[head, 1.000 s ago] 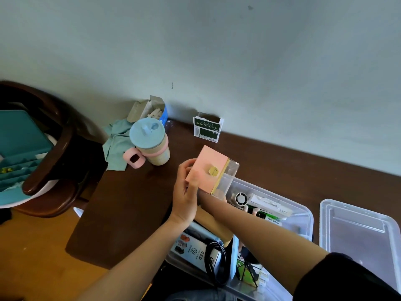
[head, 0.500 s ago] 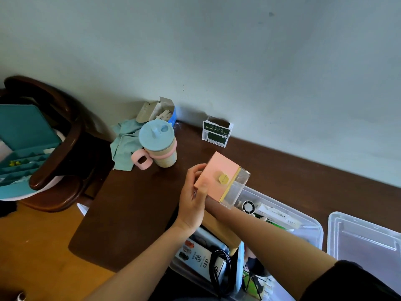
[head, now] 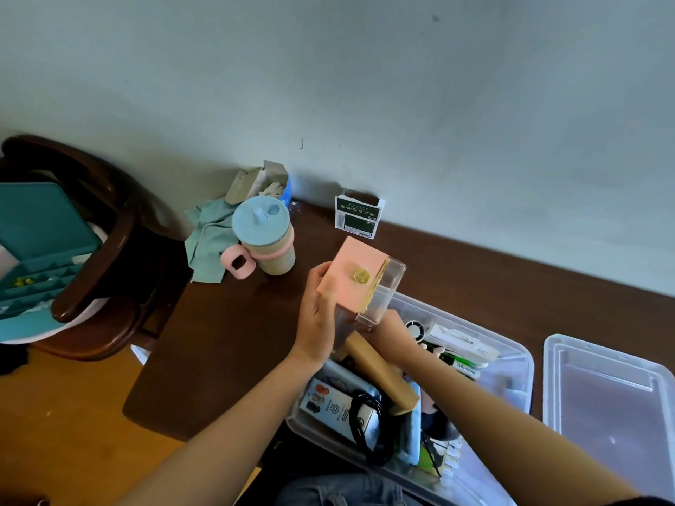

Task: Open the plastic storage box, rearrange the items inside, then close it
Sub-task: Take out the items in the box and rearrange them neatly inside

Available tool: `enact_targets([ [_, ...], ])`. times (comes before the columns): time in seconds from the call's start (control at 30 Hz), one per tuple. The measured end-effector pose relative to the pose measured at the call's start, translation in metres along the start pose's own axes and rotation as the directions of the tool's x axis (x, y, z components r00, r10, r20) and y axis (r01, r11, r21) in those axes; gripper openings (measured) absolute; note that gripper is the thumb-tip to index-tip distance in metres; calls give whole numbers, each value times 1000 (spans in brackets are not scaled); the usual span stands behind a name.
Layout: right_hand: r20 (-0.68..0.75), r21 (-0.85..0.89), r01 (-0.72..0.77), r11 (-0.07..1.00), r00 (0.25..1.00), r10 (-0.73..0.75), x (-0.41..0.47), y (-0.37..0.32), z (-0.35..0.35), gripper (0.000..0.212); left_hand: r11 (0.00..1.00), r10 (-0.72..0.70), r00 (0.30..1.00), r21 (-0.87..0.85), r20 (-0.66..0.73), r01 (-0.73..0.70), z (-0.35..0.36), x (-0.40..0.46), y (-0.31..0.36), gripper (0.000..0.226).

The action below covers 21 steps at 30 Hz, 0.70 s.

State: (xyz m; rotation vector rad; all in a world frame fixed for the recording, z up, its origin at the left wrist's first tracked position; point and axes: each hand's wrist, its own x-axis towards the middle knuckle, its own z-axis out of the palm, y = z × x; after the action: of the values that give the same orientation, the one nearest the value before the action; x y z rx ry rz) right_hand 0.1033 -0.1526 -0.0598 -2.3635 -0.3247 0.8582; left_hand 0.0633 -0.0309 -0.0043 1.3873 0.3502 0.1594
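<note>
Storage box (head: 511,363) open under my wrists, lid (head: 613,392) off right. Both hands, left (head: 317,315) and right (head: 389,325), grip the pink-lidded clear container (head: 359,277) above it; loose lid could slip off.

Both bare forearms reach forward and converge, the left hand (head: 317,323) upright with fingers wrapped round the near edge of a pink-lidded container (head: 356,277), the right hand (head: 389,325) cupped under its lower corner, wrist bent.
</note>
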Motion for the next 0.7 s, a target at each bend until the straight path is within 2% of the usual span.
enact_targets([
  [0.03,-37,-25,25,999,999,-26,-7,-1,-7,12,1000,-2,1000,-10,-8,2,-1,1,0,39],
  [0.1,-108,-21,78,997,991,-80,-23,3,-17,16,1000,8,1000,-10,11,-8,-2,0,0,43],
  [0.23,-272,200,163,966,957,-105,-47,0,-27,28,999,16,999,30,32,-17,-2,1,-5,36],
  [0.37,-401,466,157,871,915,50,-71,18,-41,28,993,23,998,118,59,-30,-4,0,-12,29],
  [0.47,-428,566,93,819,883,195,-92,38,-48,19,975,39,993,213,110,-62,-4,-5,-14,36],
  [0.6,-412,497,-60,866,862,296,-117,62,-47,12,945,57,981,308,183,-113,-2,-13,-14,37],
  [0.7,-373,294,-130,947,896,239,-131,67,-39,16,915,76,969,369,236,-162,-1,-19,-13,36],
])
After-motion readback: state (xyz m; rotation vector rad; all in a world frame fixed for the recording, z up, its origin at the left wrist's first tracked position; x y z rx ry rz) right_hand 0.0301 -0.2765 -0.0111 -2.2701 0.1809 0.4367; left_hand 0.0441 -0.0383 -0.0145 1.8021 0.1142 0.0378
